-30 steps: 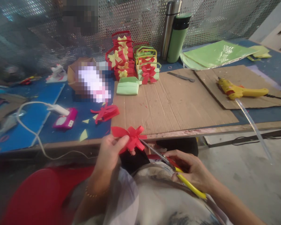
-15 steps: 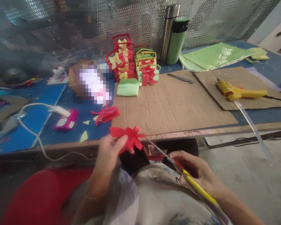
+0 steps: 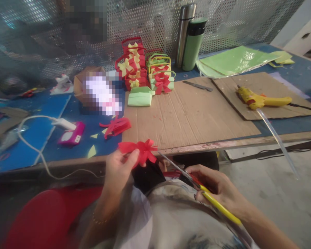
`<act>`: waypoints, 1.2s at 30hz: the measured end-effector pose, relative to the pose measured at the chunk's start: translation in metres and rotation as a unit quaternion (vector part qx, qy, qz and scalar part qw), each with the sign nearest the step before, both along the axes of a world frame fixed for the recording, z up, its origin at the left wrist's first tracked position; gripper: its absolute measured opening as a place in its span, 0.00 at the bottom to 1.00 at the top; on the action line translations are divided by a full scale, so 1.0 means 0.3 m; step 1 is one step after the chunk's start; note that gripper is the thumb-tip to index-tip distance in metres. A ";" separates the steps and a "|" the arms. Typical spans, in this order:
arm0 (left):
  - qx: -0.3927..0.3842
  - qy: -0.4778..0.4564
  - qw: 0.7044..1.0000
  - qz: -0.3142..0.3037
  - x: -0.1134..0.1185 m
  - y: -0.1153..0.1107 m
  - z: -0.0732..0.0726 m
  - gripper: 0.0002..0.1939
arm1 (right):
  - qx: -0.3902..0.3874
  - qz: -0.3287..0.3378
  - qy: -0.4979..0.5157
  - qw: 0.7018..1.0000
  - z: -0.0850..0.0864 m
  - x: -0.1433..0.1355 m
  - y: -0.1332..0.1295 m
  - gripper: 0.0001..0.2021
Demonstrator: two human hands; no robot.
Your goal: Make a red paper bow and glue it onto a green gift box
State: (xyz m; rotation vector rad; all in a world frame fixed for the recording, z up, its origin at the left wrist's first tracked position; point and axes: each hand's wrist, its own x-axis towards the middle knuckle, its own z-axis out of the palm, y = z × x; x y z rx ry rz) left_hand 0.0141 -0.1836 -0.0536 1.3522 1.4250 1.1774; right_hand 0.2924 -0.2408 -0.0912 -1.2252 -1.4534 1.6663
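Note:
My left hand (image 3: 120, 166) pinches a red paper bow (image 3: 145, 152) between thumb and fingers, just in front of the table's near edge. Its strips fan out, and a few narrow ends point right. In my right hand (image 3: 215, 185) are long scissors (image 3: 180, 169) with slim metal blades and a yellow and red grip. Their tip lies close to the bow's right end; whether it touches the paper I cannot tell. Behind the bow, a bundle of red paper strips (image 3: 116, 127) rests on the blue tabletop, with small yellow paper scraps (image 3: 92, 151) nearby.
Small paper baskets with bows (image 3: 133, 67) stand at the back beside a light green folded piece (image 3: 140, 98). A cardboard sheet (image 3: 181, 117) covers mid-table. A grey blade (image 3: 197, 85), a yellow glue gun (image 3: 264, 100), a green bottle (image 3: 194, 46) and a cabled pink device (image 3: 72, 133) are around it.
The whole view has shifted slightly, so things appear a little further left. Both hands keep their holds; the bow and scissors stay nearly the same distance apart.

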 end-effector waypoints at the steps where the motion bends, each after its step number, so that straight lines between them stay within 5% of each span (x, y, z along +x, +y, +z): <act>1: 0.002 0.009 1.000 -0.002 -0.001 -0.001 -0.001 0.11 | -0.003 -0.001 0.002 1.000 0.004 -0.003 0.002 0.20; 13: 0.022 0.078 0.996 0.022 -0.012 -0.003 -0.004 0.10 | -0.004 -0.012 0.022 1.000 -0.002 -0.010 0.006 0.20; 25: 0.031 0.089 0.995 -0.016 -0.003 -0.013 0.010 0.11 | 0.003 0.007 0.006 1.000 -0.011 -0.021 0.026 0.19; 36: -0.049 -0.046 0.997 -0.041 -0.017 0.015 0.018 0.12 | 0.021 -0.016 0.000 1.000 -0.004 0.042 0.026 0.21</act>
